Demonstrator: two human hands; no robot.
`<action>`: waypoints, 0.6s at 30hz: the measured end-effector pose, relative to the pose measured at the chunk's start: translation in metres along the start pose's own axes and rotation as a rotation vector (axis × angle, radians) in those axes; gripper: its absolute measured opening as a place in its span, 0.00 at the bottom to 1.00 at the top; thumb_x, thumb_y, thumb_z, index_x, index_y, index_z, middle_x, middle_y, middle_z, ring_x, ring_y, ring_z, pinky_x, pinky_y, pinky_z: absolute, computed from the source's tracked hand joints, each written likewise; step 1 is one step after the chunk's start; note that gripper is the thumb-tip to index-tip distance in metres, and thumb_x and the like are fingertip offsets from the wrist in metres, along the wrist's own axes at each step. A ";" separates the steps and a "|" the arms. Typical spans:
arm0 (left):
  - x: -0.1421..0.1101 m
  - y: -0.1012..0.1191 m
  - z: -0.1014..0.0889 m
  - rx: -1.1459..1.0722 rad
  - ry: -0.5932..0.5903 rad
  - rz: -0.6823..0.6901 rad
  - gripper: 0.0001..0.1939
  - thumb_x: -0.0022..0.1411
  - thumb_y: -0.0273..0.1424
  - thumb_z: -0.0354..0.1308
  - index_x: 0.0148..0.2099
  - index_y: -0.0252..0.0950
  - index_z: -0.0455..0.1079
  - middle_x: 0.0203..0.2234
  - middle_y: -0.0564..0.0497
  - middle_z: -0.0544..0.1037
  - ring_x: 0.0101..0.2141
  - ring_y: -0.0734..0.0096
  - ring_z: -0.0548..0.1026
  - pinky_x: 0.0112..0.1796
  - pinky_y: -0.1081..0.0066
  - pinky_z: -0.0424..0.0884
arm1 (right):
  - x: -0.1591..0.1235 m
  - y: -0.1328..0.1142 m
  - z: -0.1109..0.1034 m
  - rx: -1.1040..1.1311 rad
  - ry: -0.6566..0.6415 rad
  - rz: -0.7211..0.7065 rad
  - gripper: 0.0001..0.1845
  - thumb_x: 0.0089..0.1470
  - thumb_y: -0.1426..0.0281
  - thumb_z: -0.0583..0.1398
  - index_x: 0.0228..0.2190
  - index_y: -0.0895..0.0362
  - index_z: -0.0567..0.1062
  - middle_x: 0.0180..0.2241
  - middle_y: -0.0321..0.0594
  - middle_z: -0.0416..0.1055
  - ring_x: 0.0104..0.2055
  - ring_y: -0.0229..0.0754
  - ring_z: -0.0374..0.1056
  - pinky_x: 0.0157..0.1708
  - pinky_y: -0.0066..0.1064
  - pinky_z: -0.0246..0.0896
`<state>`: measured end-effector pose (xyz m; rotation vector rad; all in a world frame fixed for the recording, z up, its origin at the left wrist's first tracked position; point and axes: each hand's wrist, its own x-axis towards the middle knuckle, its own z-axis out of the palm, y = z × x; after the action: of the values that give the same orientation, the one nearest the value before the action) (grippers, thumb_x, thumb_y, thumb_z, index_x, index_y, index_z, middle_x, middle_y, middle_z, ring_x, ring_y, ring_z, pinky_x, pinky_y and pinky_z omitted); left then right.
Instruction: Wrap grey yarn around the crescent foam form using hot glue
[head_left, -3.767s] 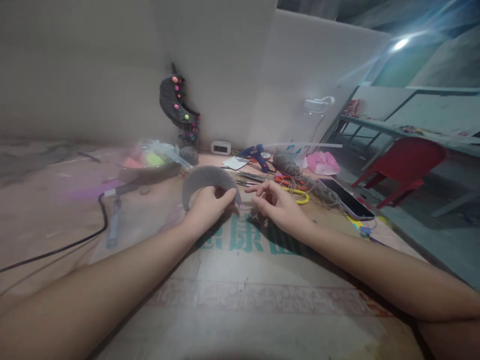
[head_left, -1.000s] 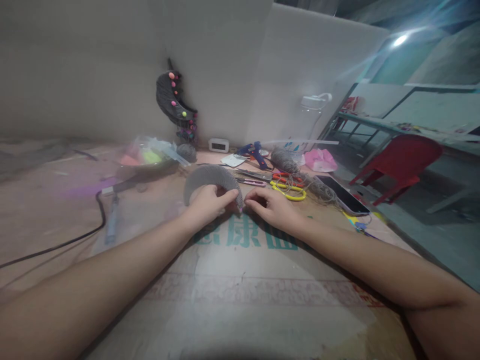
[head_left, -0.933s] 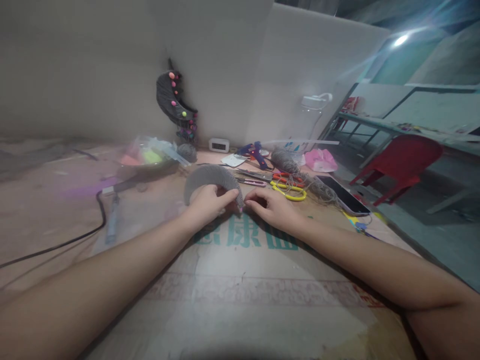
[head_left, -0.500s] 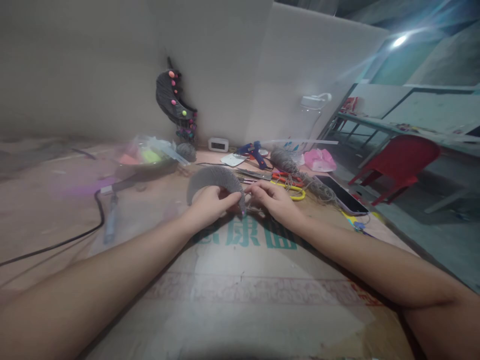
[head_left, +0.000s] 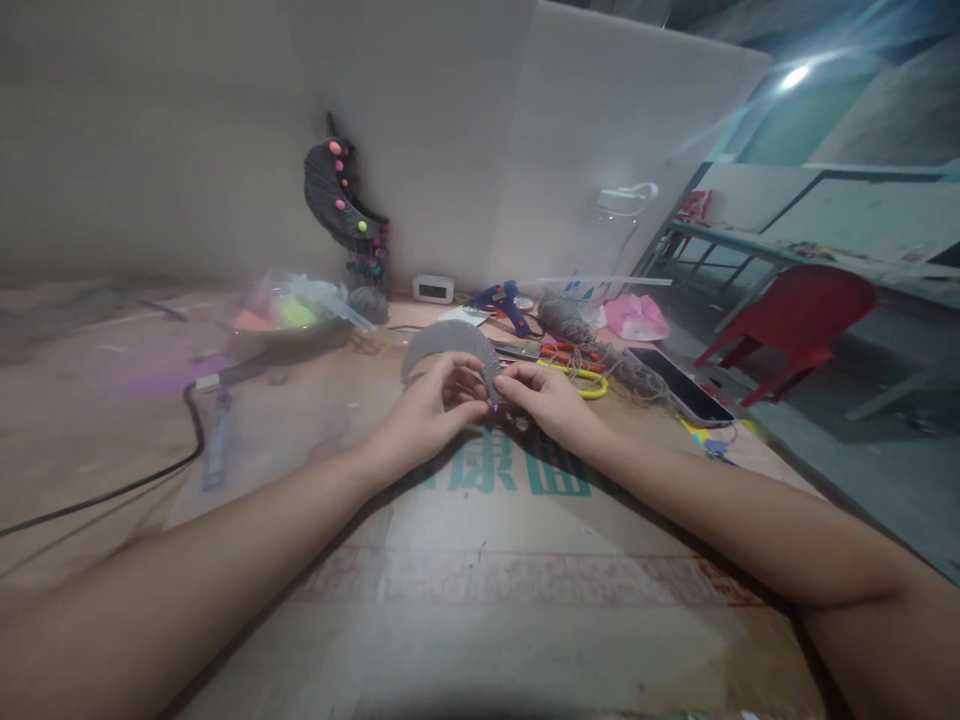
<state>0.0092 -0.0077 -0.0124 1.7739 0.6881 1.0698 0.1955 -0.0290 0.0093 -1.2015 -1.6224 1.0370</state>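
Note:
A grey crescent (head_left: 442, 340) wrapped in yarn is held over the cardboard, its narrow end towards me with a small purple tip (head_left: 495, 407). My right hand (head_left: 547, 400) pinches this narrow end between thumb and fingers. At the crescent's inner side is my left hand (head_left: 439, 400), its fingers curved and its thumb apart from them. The left fingertips are close to the narrow end; whether they touch it I cannot tell. Grey yarn (head_left: 570, 325) lies beyond my right hand, beside scissors with yellow handles (head_left: 592, 390) and a red-handled tool (head_left: 562, 355).
A blue glue gun (head_left: 506, 305), a small white clock (head_left: 433, 289), a phone (head_left: 682, 385) and a clear bottle (head_left: 619, 230) stand or lie around the back. A decorated dark crescent (head_left: 337, 195) hangs on the wall. At left are a bowl (head_left: 300, 340) and a black cable (head_left: 150, 480).
My left fingers have loosened from the crescent and spread from the thumb. My right hand has moved left onto its narrow end, and the crescent has shifted slightly right.

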 end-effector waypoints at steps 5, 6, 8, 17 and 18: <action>-0.001 -0.001 0.001 0.069 -0.070 0.039 0.15 0.58 0.28 0.60 0.48 0.38 0.65 0.35 0.51 0.73 0.37 0.71 0.74 0.42 0.66 0.72 | 0.001 0.002 -0.001 0.004 -0.029 0.029 0.18 0.51 0.54 0.61 0.27 0.57 0.70 0.19 0.30 0.64 0.18 0.31 0.56 0.16 0.23 0.51; -0.001 -0.001 0.001 0.079 -0.067 0.033 0.13 0.58 0.28 0.60 0.47 0.37 0.66 0.35 0.51 0.73 0.37 0.71 0.74 0.42 0.66 0.72 | 0.001 0.003 -0.001 -0.008 -0.032 0.023 0.18 0.51 0.54 0.61 0.27 0.57 0.70 0.19 0.30 0.65 0.18 0.31 0.57 0.17 0.23 0.52; -0.001 -0.001 0.001 0.087 -0.053 0.022 0.12 0.58 0.30 0.61 0.45 0.37 0.67 0.35 0.51 0.74 0.37 0.70 0.75 0.42 0.66 0.73 | 0.001 0.003 -0.002 -0.052 -0.031 0.004 0.18 0.51 0.55 0.61 0.26 0.58 0.71 0.20 0.31 0.66 0.20 0.32 0.59 0.19 0.24 0.53; -0.002 0.007 0.003 0.111 0.000 0.019 0.12 0.54 0.29 0.63 0.42 0.36 0.68 0.33 0.52 0.75 0.33 0.72 0.75 0.38 0.68 0.73 | 0.000 0.002 -0.002 -0.095 -0.047 0.019 0.19 0.52 0.54 0.60 0.27 0.59 0.72 0.19 0.31 0.66 0.19 0.31 0.59 0.18 0.23 0.51; -0.002 0.008 0.003 0.117 0.008 0.023 0.12 0.54 0.29 0.64 0.41 0.36 0.68 0.32 0.52 0.75 0.33 0.72 0.75 0.38 0.68 0.73 | 0.000 0.002 -0.002 -0.093 -0.052 0.022 0.19 0.52 0.54 0.60 0.27 0.59 0.72 0.19 0.31 0.65 0.19 0.31 0.58 0.18 0.23 0.51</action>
<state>0.0108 -0.0134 -0.0065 1.8819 0.7508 1.0715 0.1983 -0.0286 0.0082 -1.2658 -1.7173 1.0242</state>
